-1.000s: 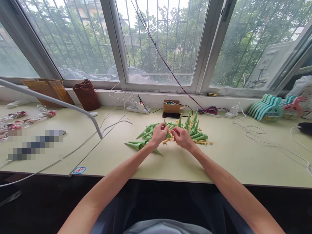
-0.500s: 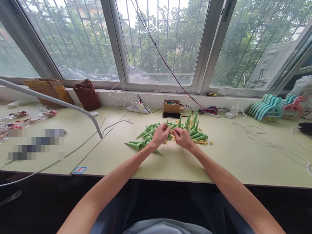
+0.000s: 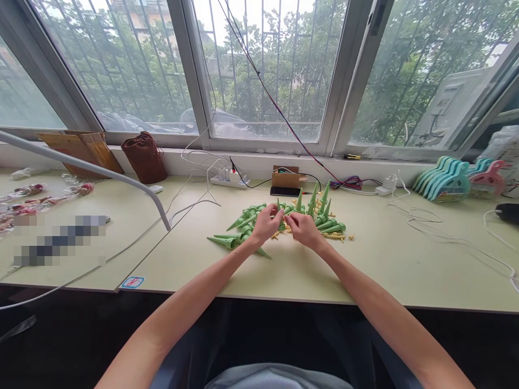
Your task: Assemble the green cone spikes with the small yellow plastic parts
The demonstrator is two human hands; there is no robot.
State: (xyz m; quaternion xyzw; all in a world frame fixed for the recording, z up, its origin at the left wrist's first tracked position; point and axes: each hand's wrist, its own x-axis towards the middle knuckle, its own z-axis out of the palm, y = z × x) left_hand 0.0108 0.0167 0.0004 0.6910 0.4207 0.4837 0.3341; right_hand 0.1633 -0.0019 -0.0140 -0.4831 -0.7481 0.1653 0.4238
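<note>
My left hand [image 3: 267, 222] is closed around a green plastic plant-watering spike [image 3: 278, 204], whose pointed tip shows above the fingers. Close beside it, my right hand [image 3: 302, 228] pinches something small near the spike; the fingers cover most of it, so I cannot make it out. Loose green spikes [image 3: 334, 227] lie to the right of my hands, and more green spikes [image 3: 223, 242] lie to the left. Several stand point up, such as one upright spike [image 3: 325, 194] behind my right hand. Small yellow plastic pieces [image 3: 333, 236] are scattered among them.
A dark phone [image 3: 285, 191] leans against a small cardboard box [image 3: 286, 177] behind the pile. A white power strip [image 3: 229, 181] and cables run along the window side. Turquoise hangers [image 3: 441, 181] are at the right; a grey curved tube [image 3: 121, 175] crosses the left.
My right hand has shifted very slightly left, toward my left hand. Both hands keep their grips, and the pile looks the same.
</note>
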